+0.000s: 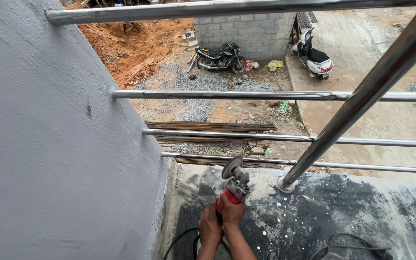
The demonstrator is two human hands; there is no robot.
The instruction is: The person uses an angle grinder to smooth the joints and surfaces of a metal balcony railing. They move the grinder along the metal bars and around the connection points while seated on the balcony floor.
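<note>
Low in the middle of the frame, both hands wrap the red body of an angle grinder [233, 185]. The right hand [232, 211] is closed around the body just behind the grey head; the left hand [210, 230] is closed on the rear of the tool, a little lower and to the left. Both forearms run up from the bottom edge, close together, reaching away from the person. The grinder's disc [231, 167] points up and away, touching or just short of the lowest rail [362, 167]; which one cannot be told. A black cord [179, 240] loops from the bottom edge near the left wrist.

The hands work over a dark slab floor [314, 221] streaked with pale dust and white specks. Just right of the grinder, a slanted steel post [357, 103] meets the slab at a round base [285, 185]. Four horizontal steel rails cross the frame, running from the grey plastered wall [49, 144] that fills the left side. Another cable [352, 240] lies at the lower right.

Beyond the rails, far below, lies open ground: gravel, rusty steel rods [213, 127], and orange earth [131, 43] at the upper left. A black motorcycle [220, 58] stands before a grey block wall [246, 31] at top centre, with a white scooter [314, 55] to its right on a pale concrete path.
</note>
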